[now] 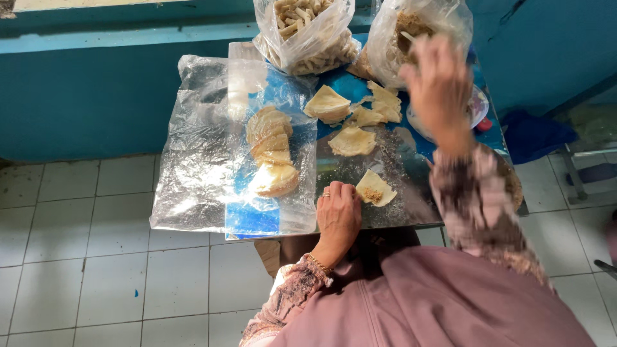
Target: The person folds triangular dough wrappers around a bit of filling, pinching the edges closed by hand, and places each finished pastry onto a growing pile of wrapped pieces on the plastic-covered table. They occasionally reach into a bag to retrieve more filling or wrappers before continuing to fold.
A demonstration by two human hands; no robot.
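Head view: left hand [338,212] pins wrapper [375,188], tip leftward.

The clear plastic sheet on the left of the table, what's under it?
Under the clear plastic sheet lies a stack of pale dough wrappers on the blue table. The sheet's glare hides anything else beneath.

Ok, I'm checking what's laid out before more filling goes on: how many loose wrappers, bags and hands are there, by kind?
Loose wrappers on the table: 5, one with filling by the left hand, four more spread behind it.
Stacks of wrappers under clear plastic: 1.
Plastic bags at the back: 2, left and right.
Hands: 2, the right hand blurred.
Total: 10.
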